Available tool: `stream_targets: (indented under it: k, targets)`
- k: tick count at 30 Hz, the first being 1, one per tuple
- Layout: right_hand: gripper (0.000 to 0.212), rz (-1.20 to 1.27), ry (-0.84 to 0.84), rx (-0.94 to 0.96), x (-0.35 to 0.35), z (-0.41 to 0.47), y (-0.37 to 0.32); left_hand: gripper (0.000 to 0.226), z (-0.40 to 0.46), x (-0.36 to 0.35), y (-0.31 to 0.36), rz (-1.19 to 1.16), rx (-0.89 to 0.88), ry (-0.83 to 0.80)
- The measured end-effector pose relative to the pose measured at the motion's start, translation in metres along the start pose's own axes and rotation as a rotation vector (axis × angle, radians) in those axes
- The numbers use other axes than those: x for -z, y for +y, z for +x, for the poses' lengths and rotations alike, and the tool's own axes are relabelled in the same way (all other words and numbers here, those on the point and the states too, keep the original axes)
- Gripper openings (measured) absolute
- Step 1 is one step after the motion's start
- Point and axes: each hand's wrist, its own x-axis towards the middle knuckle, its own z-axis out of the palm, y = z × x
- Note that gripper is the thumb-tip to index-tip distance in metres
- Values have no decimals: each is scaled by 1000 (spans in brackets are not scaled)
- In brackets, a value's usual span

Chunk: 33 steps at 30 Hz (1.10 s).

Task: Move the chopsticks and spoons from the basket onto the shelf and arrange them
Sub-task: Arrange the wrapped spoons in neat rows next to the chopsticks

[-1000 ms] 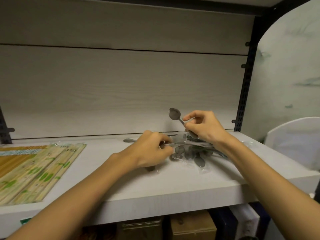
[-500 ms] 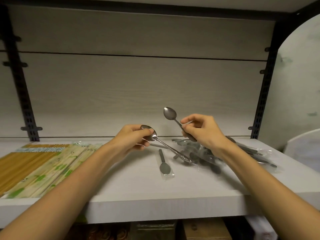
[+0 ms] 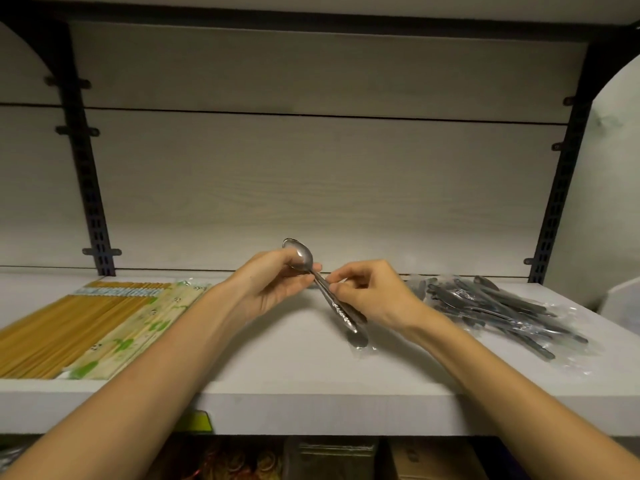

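Spoon: polished metal, glossy, embossed handle. Spoon pile at 3 o'clock: dull grey metal in clear, crinkled plastic sleeves. Chopsticks at 9 o'clock: pale wood or bamboo, matt, under clear wrap. Shelf: matt whitish wood-grain board. Uprights: black slotted metal.

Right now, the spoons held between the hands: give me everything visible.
The held spoons look like shiny metal ones stacked together, bowls up and to the left, patterned handles slanting down to the right above the shelf. The left hand pinches them at the bowls; the right hand holds the handles. How many there are cannot be told.
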Motion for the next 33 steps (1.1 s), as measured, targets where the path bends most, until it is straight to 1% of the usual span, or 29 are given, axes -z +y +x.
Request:
stream_targets:
  k: [4, 6, 9, 12, 15, 20, 24, 27, 28, 30, 31, 33]
  targets:
    - [9, -89, -12, 91, -7, -2, 2, 12, 0, 5, -3, 110, -19, 32]
    - [11, -173, 18, 138, -3, -2, 5, 11, -2, 10, -3, 142, -31, 59]
    - [9, -260, 100, 154, 17, 1, 13, 12, -2, 19, -1, 105, -29, 103]
    - [11, -313, 214, 111, 51, 3, 24, 13, 0, 22, -2, 173, -4, 127]
    - [16, -339, 321, 39, 84, 1, 37, 13, 6, 15, -6, 191, 26, 125]
    - [16, -315, 405, -51, 123, -3, 52, 8, 24, -13, -13, 215, 56, 108]
    - [13, -283, 471, -64, 143, 1, 59, 10, 36, -39, -18, 242, 53, 82]
    - [8, -314, 541, -64, 155, 8, 60, 11, 43, -57, -23, 211, 52, 31]
    - [7, -332, 539, -62, 157, 11, 60, 11, 45, -61, -25, 188, 52, 12]
    - [3, -388, 448, -79, 158, 19, 59, 9, 47, -66, -30, 161, 48, -24]
    - [2, -438, 363, -102, 157, 24, 58, 6, 48, -68, -33, 159, 46, -42]
    - [12, -562, 155, -174, 151, 33, 59, 9, 49, -67, -40, 148, 63, -76]
